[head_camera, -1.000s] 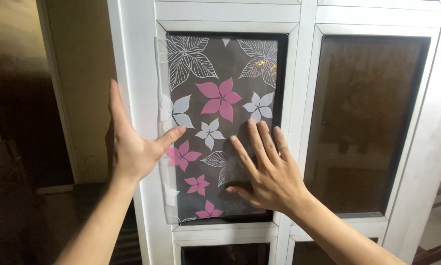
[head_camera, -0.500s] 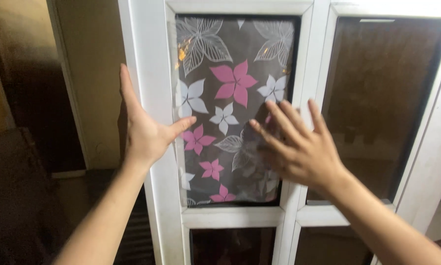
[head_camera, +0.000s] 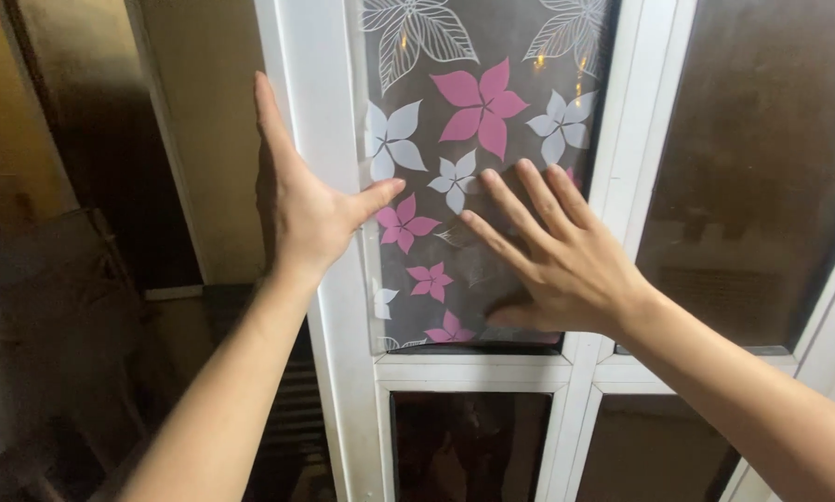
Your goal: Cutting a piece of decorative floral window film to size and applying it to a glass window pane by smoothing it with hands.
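Head view: both flat, spread hands, left hand [head_camera: 308, 200] and right hand [head_camera: 555, 256], press flowered film [head_camera: 478, 112].

Bare dark pane [head_camera: 762, 177] (right side), yellowish wall [head_camera: 27, 102] left

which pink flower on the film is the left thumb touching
The mid-sized pink flower in the middle of the film: the left hand has its thumb tip at that flower's upper petal. The biggest pink flower sits higher, untouched.

A white window frame [head_camera: 329, 112] carried the dark pane. A flowered film [head_camera: 455, 139] lay flat on the glass, spreading above the fingertips and under the right fingers [head_camera: 506, 200]
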